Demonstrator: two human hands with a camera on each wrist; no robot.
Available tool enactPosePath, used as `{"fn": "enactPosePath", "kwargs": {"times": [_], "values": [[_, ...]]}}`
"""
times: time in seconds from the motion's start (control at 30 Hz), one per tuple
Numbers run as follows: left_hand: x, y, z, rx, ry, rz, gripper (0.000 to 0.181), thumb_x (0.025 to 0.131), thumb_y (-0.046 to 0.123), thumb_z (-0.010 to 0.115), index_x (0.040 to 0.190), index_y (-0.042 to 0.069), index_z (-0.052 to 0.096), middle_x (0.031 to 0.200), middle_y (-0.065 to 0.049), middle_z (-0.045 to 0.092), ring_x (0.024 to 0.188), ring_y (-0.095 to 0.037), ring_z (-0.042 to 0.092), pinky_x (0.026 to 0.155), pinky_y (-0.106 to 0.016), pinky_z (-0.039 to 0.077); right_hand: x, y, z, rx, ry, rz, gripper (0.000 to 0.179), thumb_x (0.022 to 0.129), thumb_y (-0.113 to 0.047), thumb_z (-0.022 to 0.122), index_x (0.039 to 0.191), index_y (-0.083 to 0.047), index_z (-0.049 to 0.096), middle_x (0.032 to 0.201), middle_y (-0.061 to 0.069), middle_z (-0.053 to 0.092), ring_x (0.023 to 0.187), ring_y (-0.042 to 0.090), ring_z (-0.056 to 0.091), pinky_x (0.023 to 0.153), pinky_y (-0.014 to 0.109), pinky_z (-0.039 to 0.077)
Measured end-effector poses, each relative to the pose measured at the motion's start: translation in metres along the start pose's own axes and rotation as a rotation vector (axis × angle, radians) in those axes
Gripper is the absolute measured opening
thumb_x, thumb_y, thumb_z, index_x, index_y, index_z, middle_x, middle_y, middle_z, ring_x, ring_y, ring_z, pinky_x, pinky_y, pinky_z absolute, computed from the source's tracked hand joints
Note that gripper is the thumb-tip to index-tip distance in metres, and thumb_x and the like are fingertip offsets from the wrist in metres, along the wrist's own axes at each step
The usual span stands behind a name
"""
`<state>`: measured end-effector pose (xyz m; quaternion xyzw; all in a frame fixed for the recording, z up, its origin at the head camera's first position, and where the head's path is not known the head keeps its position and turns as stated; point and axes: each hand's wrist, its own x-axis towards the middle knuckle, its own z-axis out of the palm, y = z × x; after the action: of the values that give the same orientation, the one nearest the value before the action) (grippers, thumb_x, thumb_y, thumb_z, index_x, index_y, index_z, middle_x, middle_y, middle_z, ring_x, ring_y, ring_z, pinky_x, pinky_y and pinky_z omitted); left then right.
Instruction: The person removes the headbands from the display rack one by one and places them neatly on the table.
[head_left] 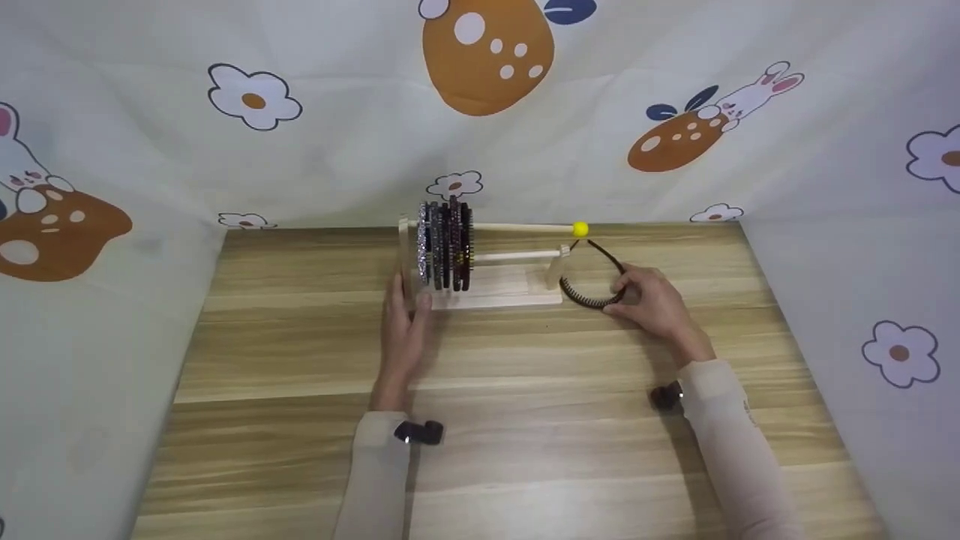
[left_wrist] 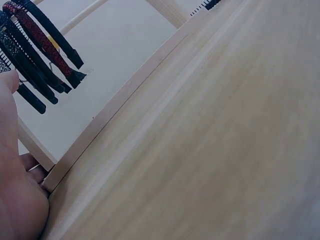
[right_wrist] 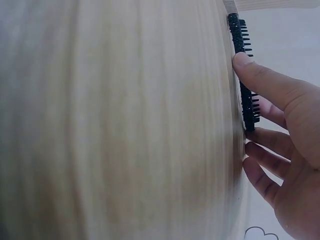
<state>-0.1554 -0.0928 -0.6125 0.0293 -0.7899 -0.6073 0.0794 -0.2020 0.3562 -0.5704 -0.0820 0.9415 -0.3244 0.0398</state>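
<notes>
A pale wooden headband stand [head_left: 499, 298] lies along the back of the table, with two rods running from its left upright. Several dark and glittery headbands [head_left: 454, 247] hang together at the left part of the rods. My left hand [head_left: 405, 330] grips the stand's left end, thumb in front and fingers around the upright; in the left wrist view the fingers [left_wrist: 34, 167] show at the base corner. Beyond the stand's right end, my right hand [head_left: 654, 304] pinches a dark toothed headband [head_left: 587, 303] between thumb and fingers, low over the tabletop.
A yellow ball [head_left: 580, 229] caps the right end of the upper rod. The short right upright [head_left: 555, 271] stands close to the held headband. A printed cloth wall [head_left: 337, 165] rises right behind the wood-grain table [head_left: 525, 420], with more cloth at both sides.
</notes>
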Motion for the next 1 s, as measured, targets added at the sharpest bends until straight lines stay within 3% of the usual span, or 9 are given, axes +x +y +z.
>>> {"fn": "enactPosePath", "kwargs": {"times": [0.33,0.53,0.83,1.0], "values": [[0.0023,-0.0014,0.0008,-0.008,-0.005,-0.019,0.078,0.116,0.038,0.055,0.177,0.007,0.018,0.178,-0.026,0.028,0.154,-0.053,0.042,0.125,-0.075,0.032,0.0005,-0.0014,-0.0018,-0.039,-0.02,-0.017,0.038,0.088,-0.018,0.096,0.116,-0.004,0.075,0.167,0.03,0.047,0.155,0.054,0.039,0.13,0.069,0.026],[0.002,-0.0011,0.0015,-0.018,-0.002,-0.016,0.082,0.115,0.039,0.054,0.176,0.001,0.017,0.179,-0.029,0.023,0.153,-0.055,0.042,0.126,-0.074,0.032,0.0006,-0.0015,-0.0013,-0.054,-0.006,-0.046,0.043,0.086,-0.017,0.098,0.118,-0.002,0.074,0.163,0.035,0.049,0.152,0.057,0.041,0.128,0.069,0.031],[0.0024,-0.0011,0.0022,-0.037,0.014,0.002,0.075,0.115,0.03,0.057,0.176,0.004,0.022,0.168,-0.03,0.04,0.145,-0.052,0.051,0.119,-0.073,0.041,-0.005,-0.0068,-0.0038,-0.074,-0.023,-0.036,0.073,0.087,-0.025,0.098,0.147,0.0,0.066,0.17,0.035,0.036,0.157,0.057,0.033,0.129,0.071,0.029],[0.0016,-0.0015,0.0023,-0.024,0.018,0.007,0.073,0.114,0.032,0.057,0.176,0.007,0.025,0.165,-0.028,0.045,0.143,-0.051,0.052,0.116,-0.074,0.044,-0.0077,-0.0071,-0.0048,-0.038,0.011,-0.032,0.075,0.089,-0.024,0.096,0.152,-0.001,0.062,0.171,0.033,0.037,0.156,0.056,0.035,0.129,0.071,0.029]]}}
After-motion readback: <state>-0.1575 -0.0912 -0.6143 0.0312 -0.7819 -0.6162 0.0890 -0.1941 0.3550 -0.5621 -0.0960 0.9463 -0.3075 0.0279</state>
